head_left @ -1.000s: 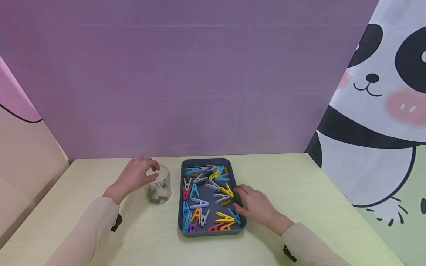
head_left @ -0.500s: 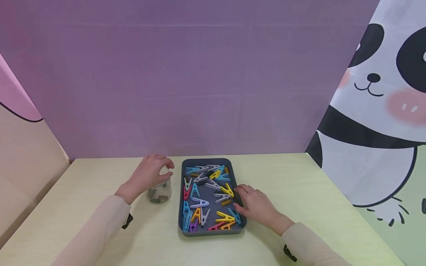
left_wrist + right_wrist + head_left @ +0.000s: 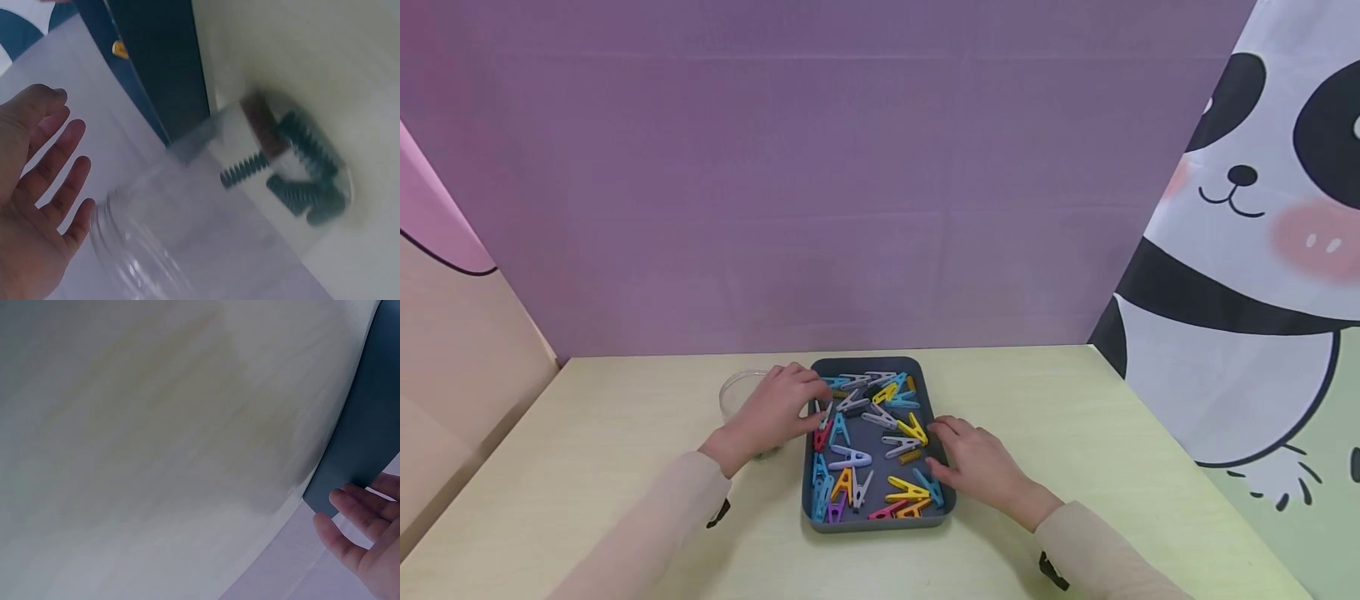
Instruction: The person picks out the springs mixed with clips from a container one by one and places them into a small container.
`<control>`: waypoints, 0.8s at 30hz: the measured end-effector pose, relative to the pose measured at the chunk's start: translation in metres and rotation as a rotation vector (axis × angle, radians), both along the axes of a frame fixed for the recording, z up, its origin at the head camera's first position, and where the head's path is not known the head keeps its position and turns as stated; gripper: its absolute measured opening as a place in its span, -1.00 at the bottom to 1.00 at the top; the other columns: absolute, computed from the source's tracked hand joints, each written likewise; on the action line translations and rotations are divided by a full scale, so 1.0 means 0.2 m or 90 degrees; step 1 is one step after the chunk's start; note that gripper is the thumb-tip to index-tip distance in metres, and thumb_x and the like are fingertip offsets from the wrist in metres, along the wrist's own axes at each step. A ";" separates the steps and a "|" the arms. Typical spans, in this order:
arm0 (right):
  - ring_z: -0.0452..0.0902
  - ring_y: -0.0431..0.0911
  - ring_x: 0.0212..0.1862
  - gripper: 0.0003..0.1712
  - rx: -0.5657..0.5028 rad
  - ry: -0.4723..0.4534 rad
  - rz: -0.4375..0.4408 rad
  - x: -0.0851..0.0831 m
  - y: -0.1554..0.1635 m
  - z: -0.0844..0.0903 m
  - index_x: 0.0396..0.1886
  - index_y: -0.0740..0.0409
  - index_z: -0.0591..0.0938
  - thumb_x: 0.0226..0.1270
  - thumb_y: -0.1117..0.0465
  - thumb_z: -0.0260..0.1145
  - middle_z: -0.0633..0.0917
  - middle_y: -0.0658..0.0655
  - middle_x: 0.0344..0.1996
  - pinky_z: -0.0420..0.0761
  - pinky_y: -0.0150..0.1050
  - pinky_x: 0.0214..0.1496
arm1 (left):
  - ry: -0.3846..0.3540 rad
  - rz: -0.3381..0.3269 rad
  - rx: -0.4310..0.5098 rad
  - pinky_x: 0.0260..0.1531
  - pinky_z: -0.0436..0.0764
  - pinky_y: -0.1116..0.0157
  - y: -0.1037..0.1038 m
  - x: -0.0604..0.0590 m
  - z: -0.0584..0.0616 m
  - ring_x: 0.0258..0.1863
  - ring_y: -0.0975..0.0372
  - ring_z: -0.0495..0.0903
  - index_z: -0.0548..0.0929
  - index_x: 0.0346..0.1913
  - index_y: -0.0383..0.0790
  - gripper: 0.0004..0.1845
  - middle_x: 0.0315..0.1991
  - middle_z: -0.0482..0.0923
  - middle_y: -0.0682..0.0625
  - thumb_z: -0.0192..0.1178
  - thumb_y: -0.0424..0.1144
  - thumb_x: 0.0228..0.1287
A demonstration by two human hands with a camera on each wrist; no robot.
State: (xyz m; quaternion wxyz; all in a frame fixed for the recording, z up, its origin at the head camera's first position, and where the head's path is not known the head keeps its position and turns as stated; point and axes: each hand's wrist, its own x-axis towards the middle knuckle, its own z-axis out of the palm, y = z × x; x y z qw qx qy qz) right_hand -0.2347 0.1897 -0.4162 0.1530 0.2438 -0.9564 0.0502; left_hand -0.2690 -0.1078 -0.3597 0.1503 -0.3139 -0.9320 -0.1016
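My left hand (image 3: 778, 410) hovers over the left rim of a dark grey tray (image 3: 880, 527), fingers loosely bent and nothing between them in the left wrist view. Below and beside it stands a clear round jar (image 3: 147, 231), partly hidden by the hand in the head view. Several dark coil springs (image 3: 245, 170) and a brown one (image 3: 262, 124) lie at its bottom. On the opposite side, my right hand (image 3: 973, 462) rests its fingertips against the tray's right edge. Plastic clothespins, such as a lilac one (image 3: 850, 458) and a yellow one (image 3: 907, 490), fill the tray.
Among the clothespins lie loose springs, including a gold one (image 3: 909, 457). A pale wooden table (image 3: 760, 542) carries everything. Behind it rises a purple backdrop (image 3: 820, 183), with a panda print (image 3: 1240, 283) on the right.
My left hand has moved right, from above the jar's mouth to the tray's left rim, with its fingers bent. My right hand and the tray have stayed in place.
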 end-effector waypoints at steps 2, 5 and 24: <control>0.54 -0.04 -0.04 -0.45 0.001 -0.002 -0.002 0.00 0.00 0.00 -0.01 0.17 0.54 0.07 -0.06 0.32 0.58 0.12 -0.02 0.58 -0.13 -0.10 | -0.003 -0.017 -0.004 -0.05 0.37 0.21 0.02 0.01 -0.01 -0.19 0.25 0.39 0.66 -0.22 0.02 -0.81 -0.22 0.61 0.15 0.28 -0.07 0.07; 0.54 -0.04 -0.04 -0.45 0.004 -0.006 -0.002 0.00 0.00 0.00 -0.01 0.17 0.54 0.07 -0.06 0.32 0.58 0.12 -0.02 0.58 -0.13 -0.10 | -0.013 -0.033 -0.015 -0.03 0.37 0.18 0.06 0.01 -0.04 -0.17 0.23 0.40 0.66 -0.21 0.01 -0.81 -0.19 0.61 0.13 0.27 -0.10 0.08; 0.54 -0.05 -0.06 -0.43 0.005 -0.022 -0.011 0.00 0.00 0.01 0.00 0.16 0.53 0.07 -0.08 0.31 0.57 0.11 -0.01 0.58 -0.14 -0.09 | -0.100 -0.055 -0.070 0.13 0.35 0.10 0.28 -0.07 -0.14 0.01 0.21 0.45 0.63 -0.07 0.05 -0.71 -0.11 0.60 0.17 0.26 -0.07 0.11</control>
